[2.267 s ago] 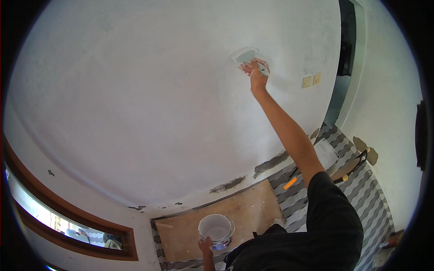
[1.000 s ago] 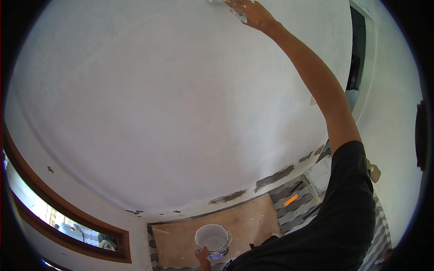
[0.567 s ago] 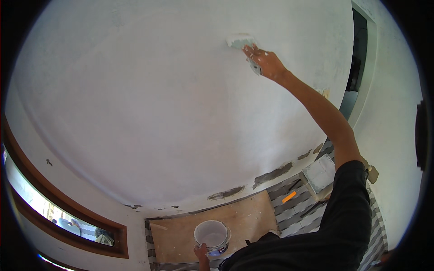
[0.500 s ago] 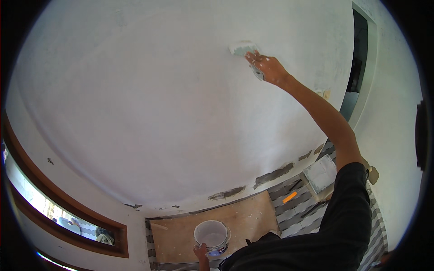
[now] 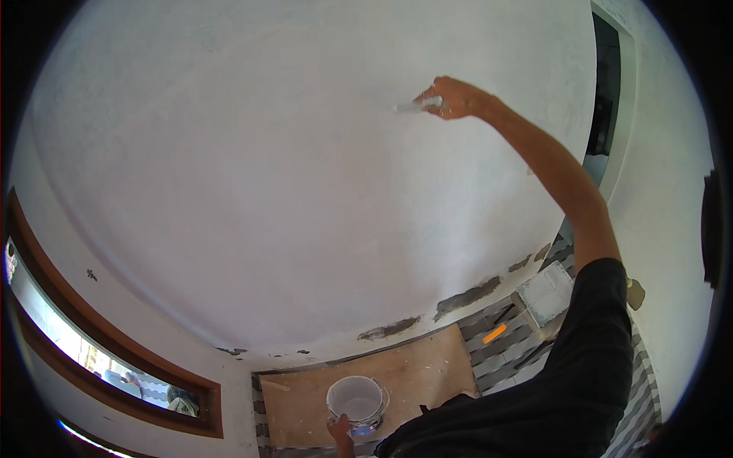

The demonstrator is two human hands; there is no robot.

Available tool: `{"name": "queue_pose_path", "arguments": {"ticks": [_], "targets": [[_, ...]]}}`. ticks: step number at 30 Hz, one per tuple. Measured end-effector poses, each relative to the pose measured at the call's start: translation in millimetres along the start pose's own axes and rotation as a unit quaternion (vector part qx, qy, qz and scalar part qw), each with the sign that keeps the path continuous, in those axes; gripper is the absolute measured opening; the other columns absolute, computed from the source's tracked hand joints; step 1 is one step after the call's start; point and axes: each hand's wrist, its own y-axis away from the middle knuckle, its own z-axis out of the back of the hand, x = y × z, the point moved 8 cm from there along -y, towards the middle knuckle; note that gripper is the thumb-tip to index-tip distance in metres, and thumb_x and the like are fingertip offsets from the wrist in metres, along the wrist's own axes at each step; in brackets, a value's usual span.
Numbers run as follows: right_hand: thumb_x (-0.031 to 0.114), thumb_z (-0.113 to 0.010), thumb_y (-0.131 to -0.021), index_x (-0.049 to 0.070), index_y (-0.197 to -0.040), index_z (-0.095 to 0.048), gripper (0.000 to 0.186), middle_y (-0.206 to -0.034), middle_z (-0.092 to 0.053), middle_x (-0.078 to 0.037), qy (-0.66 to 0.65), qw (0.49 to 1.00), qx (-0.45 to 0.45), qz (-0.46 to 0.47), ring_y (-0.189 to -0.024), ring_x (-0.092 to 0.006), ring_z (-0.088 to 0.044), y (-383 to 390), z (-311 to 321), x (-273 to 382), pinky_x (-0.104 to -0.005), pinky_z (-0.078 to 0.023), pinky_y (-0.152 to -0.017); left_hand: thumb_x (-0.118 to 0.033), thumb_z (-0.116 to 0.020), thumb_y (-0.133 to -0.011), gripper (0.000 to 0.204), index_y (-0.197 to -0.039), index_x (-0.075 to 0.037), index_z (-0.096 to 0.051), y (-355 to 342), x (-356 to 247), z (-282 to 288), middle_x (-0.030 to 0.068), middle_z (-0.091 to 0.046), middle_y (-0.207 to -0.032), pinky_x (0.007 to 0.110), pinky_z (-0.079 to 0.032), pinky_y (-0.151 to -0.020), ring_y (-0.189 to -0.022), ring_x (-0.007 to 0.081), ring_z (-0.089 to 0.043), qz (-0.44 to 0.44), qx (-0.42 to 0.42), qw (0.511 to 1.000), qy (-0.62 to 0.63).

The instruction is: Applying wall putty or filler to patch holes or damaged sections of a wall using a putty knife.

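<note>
My right hand (image 5: 458, 98), reaching up with the arm stretched out, grips a putty knife (image 5: 409, 108). Its blade appears nearly edge-on and slightly blurred at the white wall (image 5: 267, 175); I cannot tell whether it touches. Low in the view, my left hand (image 5: 341, 432) has its fingers closed on the side of a white bucket (image 5: 369, 425). Pale, whitish material shows inside the bucket. Part of the left hand and forearm is cut off by the lower edge.
A brown board (image 5: 427, 362) lies on the striped floor along the wall. To its right are an orange object (image 5: 495, 333) and a white-smeared tray or box (image 5: 547, 294). Grey bare patches (image 5: 467, 298) mark the wall's foot. A wood-framed window (image 5: 206, 401) is at left, a doorway (image 5: 605, 91) at right.
My right hand has turned the putty knife, so its broad blade face no longer shows. The knife sits slightly lower. My left hand keeps its hold on the bucket.
</note>
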Motion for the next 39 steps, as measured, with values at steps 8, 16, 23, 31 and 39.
{"name": "queue_pose_path", "arguments": {"ticks": [8,16,23,31,39], "targets": [[0.016,-0.064,-0.078,0.011,-0.112,-0.062,0.034,-0.088,-0.063,-0.014,0.149,0.982,-0.117,-0.009,-0.083,-0.0282,-0.058,-45.6,76.6,1.9,-0.0373,-0.047,-0.077,-0.020,-0.061,-0.062,0.034,-0.077,0.008,-0.050,3.6,11.5,-5.3,0.0177,-0.055,-0.069,0.038,-0.042,-0.051,-0.059,0.0271,-0.055,0.019,-0.017,0.996,-0.080],[0.008,-0.046,-0.082,0.004,-0.133,-0.039,0.051,-0.134,-0.045,-0.012,0.344,0.928,-0.141,0.015,-0.119,-0.0266,-0.049,8.8,-70.7,26.6,-0.0334,-0.053,-0.071,-0.027,-0.063,-0.058,0.045,-0.077,0.012,-0.053,16.0,-9.7,-6.5,0.0258,-0.058,-0.076,0.046,-0.045,-0.067,-0.072,0.0376,-0.058,0.019,-0.021,0.993,-0.118],[0.021,-0.065,-0.072,0.007,-0.128,-0.046,0.060,-0.117,-0.057,-0.010,0.156,0.981,0.081,0.083,-0.096,-0.0262,-0.060,69.3,-155.8,62.6,-0.0361,-0.050,-0.077,-0.023,-0.062,-0.061,0.040,-0.080,0.009,-0.051,-9.1,21.4,-3.0,0.0203,-0.056,-0.076,0.040,-0.044,-0.055,-0.061,0.0281,-0.054,0.028,0.002,0.996,-0.085],[0.022,-0.061,-0.080,0.016,-0.111,-0.064,0.031,-0.079,-0.064,-0.014,0.060,0.996,-0.051,0.049,-0.075,-0.0303,-0.057,0.8,-46.7,21.6,-0.0427,-0.045,-0.074,-0.023,-0.064,-0.063,0.038,-0.078,0.009,-0.050,8.1,-36.2,-9.7,0.0165,-0.055,-0.077,0.040,-0.045,-0.058,-0.064,0.0247,-0.055,0.060,0.055,0.997,-0.016],[0.022,-0.056,-0.084,0.012,-0.133,-0.043,0.051,-0.129,-0.052,-0.007,0.130,0.965,-0.227,0.017,-0.113,-0.0274,-0.051,-36.7,53.7,44.3,-0.0394,-0.037,-0.097,-0.020,-0.063,-0.064,0.038,-0.084,0.009,-0.050,19.3,-31.9,-2.2,0.0140,-0.054,-0.078,0.038,-0.045,-0.057,-0.063,0.0220,-0.053,0.087,0.053,0.994,-0.025]]}}
